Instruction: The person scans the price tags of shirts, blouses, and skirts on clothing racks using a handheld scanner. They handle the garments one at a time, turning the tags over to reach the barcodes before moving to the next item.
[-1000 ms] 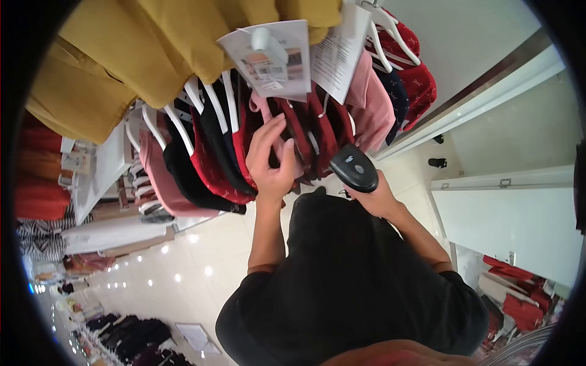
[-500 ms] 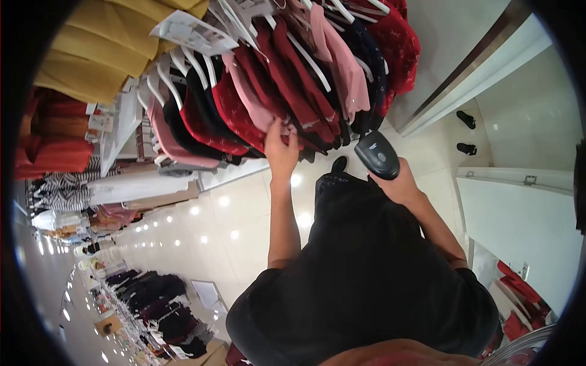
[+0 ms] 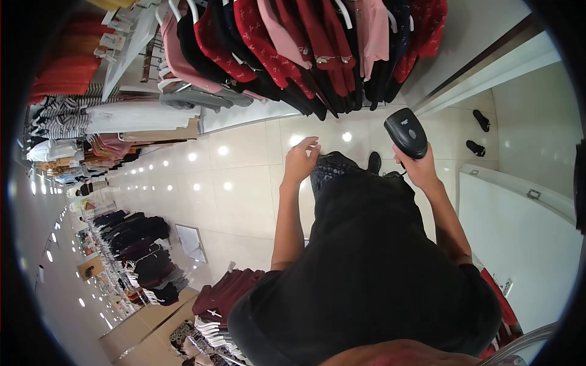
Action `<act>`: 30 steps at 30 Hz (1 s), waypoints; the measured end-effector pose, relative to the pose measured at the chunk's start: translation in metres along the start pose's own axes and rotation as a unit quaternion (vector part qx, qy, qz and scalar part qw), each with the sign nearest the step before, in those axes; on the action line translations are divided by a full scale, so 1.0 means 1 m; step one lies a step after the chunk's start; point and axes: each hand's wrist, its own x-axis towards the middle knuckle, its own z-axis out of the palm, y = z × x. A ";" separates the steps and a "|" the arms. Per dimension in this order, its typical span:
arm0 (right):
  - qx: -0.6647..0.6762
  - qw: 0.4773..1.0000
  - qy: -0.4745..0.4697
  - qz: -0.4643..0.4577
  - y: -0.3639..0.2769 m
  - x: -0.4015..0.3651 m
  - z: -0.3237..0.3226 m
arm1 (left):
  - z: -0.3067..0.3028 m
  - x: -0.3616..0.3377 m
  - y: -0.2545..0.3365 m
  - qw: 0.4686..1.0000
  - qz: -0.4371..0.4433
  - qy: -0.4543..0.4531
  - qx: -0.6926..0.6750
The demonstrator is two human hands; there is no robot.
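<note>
Our right hand (image 3: 422,166) was wrapped round the handle of a black scanner (image 3: 405,133), its broad top facing us, held above the pale tiled floor (image 3: 244,165) on the side toward the white panel (image 3: 519,222). A thin dark cord (image 3: 394,174) looped beside that hand; we could not tell whether it belonged to the scanner. Our left hand (image 3: 299,162) held nothing we could see, its fingers loosely bent, beyond the front edge of the white base (image 3: 235,118). Dark red tops (image 3: 323,33) and a pink top (image 3: 282,33) hung by that edge, touching neither hand. As we judged it, a slack grip could have dropped the scanner on the tiles, a caught cord could have jerked it loose, and a hasty reach into the crowded row could have pulled a top off its hanger (image 3: 343,13).
</note>
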 end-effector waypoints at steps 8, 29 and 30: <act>-0.049 0.999 -0.011 0.002 0.002 -0.010 0.065 | -0.021 -0.030 -0.004 0.995 0.064 -0.039 -0.066; -0.056 0.995 -0.079 -0.005 -0.046 -0.030 0.269 | -0.150 -0.088 -0.166 0.981 0.005 -0.114 -0.155; -0.026 0.996 -0.081 -0.003 -0.049 -0.025 0.271 | -0.149 -0.081 -0.158 0.975 0.017 -0.126 -0.182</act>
